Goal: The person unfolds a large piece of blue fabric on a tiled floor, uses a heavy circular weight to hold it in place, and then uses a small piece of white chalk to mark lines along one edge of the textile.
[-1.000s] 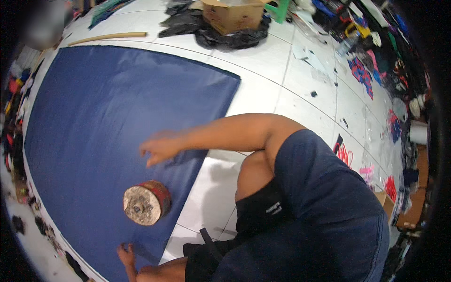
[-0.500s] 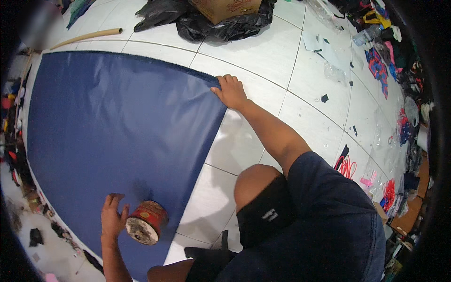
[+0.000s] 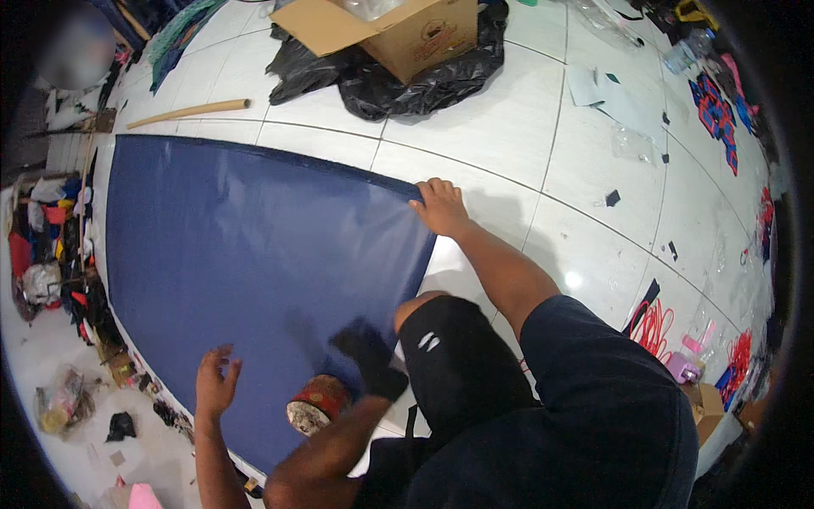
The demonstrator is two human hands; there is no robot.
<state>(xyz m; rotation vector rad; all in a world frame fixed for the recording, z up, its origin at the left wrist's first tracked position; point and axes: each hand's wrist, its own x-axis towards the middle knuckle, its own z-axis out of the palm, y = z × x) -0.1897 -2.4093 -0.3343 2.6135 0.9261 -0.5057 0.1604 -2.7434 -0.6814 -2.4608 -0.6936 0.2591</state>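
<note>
A large dark blue sheet of smooth material [image 3: 229,254] lies flat across the tiles, with a fuzzy far edge. At its far right corner my right hand [image 3: 441,206] is closed over the edge, thumb on top. My left hand [image 3: 218,382] is over the sheet's left part, fingers apart and holding nothing. To the right of it, a round red tin [image 3: 320,399] with a stained whitish end rests on the near part of the sheet. Beside the tin, my black-socked foot [image 3: 369,360] is over the sheet's near right side, slightly blurred.
An opened cardboard box [image 3: 432,38] sits on black plastic [image 3: 381,93] beyond the sheet. A tan tube [image 3: 191,111] lies near the far left edge. Red cords [image 3: 651,331] and small dark scraps [image 3: 612,198] are on the right. Mixed clutter [image 3: 55,229] lines the left.
My left hand is farther from the tin. My foot has come onto view over the sheet, beside the tin. The view has shifted, showing more of the box; my right hand keeps the corner.
</note>
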